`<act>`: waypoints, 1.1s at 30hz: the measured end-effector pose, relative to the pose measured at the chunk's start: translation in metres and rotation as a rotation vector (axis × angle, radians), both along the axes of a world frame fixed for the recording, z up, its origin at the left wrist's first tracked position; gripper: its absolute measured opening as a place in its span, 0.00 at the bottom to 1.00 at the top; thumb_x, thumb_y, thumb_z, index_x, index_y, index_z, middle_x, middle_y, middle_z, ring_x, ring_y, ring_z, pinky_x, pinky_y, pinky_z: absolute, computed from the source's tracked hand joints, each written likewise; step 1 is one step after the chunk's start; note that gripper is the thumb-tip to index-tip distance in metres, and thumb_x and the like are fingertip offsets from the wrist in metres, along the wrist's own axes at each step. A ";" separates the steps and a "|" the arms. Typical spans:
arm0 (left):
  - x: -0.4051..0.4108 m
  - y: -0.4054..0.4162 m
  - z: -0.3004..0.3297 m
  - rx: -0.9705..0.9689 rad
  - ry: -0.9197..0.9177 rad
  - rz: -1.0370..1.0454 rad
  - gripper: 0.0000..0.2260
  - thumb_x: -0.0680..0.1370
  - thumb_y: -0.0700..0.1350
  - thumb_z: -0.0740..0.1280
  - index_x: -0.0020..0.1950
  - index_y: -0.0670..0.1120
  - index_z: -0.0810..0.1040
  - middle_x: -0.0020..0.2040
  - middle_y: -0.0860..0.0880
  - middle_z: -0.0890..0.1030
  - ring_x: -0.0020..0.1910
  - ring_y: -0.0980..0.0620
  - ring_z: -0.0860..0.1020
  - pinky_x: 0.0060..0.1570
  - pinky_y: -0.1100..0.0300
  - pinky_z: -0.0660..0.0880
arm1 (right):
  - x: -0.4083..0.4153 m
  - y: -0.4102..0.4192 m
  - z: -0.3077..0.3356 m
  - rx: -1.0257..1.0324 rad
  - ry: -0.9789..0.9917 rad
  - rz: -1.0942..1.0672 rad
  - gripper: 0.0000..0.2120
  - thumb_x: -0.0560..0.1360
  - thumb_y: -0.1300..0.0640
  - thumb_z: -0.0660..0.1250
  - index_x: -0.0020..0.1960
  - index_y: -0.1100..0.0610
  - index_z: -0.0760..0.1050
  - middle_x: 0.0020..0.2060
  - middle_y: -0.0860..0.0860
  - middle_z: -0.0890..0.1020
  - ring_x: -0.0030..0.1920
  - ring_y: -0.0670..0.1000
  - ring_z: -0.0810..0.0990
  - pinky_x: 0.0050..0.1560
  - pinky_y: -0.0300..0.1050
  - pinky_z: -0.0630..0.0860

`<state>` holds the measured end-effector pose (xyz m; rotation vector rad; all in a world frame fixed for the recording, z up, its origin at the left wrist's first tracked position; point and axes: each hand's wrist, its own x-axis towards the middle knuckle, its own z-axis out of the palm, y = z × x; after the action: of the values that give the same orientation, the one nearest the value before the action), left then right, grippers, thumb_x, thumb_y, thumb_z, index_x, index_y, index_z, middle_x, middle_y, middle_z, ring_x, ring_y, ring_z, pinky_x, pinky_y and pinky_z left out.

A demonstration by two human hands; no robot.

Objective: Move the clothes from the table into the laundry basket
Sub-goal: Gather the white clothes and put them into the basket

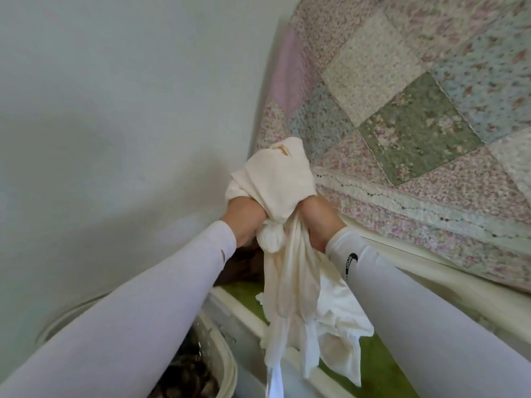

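Note:
A cream-white garment [275,179] is bunched up in both my hands at the centre of the view. My left hand [244,216] grips its left side and my right hand [316,219] grips its right side. Loose ends of the cloth hang down between my white-sleeved forearms, reaching a green surface [382,366] below. The white laundry basket [221,366] sits at the bottom left, under my left forearm, with dark clothing inside it. Most of my fingers are hidden in the fabric.
A patchwork floral quilt [402,110] covers a bed on the right, with a cream edge [431,271] below it. A plain pale wall [115,110] fills the left. A dark brown cloth [244,268] lies beneath my left wrist.

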<state>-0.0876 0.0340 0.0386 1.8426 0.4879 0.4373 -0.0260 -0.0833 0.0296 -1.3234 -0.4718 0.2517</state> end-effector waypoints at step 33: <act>-0.188 0.208 -0.141 0.749 1.161 -0.110 0.27 0.74 0.58 0.69 0.68 0.44 0.74 0.66 0.45 0.77 0.63 0.43 0.77 0.54 0.55 0.73 | -0.126 0.172 -0.130 -1.415 -0.540 0.677 0.14 0.75 0.42 0.68 0.49 0.53 0.76 0.52 0.50 0.79 0.51 0.53 0.76 0.54 0.46 0.71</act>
<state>-0.2754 0.2415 -0.1024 2.7373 1.0740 -0.7043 -0.1522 0.0885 -0.1004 -2.5958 -1.3399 0.9054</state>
